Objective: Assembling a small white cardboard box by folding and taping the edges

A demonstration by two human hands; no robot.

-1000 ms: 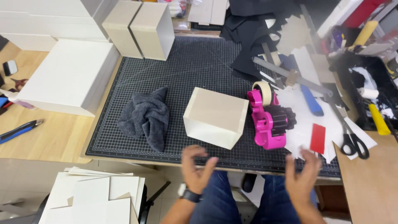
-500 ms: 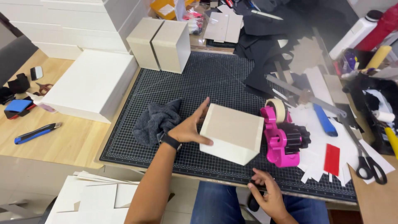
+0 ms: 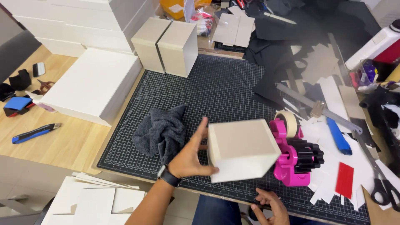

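Left hand (image 3: 189, 156) spread flat against white box (image 3: 241, 150), fingers apart, tilting it on cutting mat (image 3: 216, 91); right hand (image 3: 271, 206) loose and half-curled at table edge, holding nothing. Just beside: grey cloth (image 3: 160, 131) left, pink tape dispenser (image 3: 293, 156) right. Further off, paired beige boxes (image 3: 166, 39), black fabric scraps (image 3: 279, 62).

A cutting mat (image 3: 225, 89) covers the middle of the table, and on its near part a cloth (image 3: 160, 131) lies left of a small box (image 3: 241, 150), with a tape dispenser (image 3: 293, 156) touching the box's right side. The left hand (image 3: 189, 156) is pressed against the box's left face, while the right hand (image 3: 271, 206) sits below the mat's near edge. Two boxes (image 3: 166, 43) stand side by side at the mat's far left corner, a larger flat box (image 3: 91, 83) lies left of the mat, and scissors (image 3: 381, 185) lie far right.
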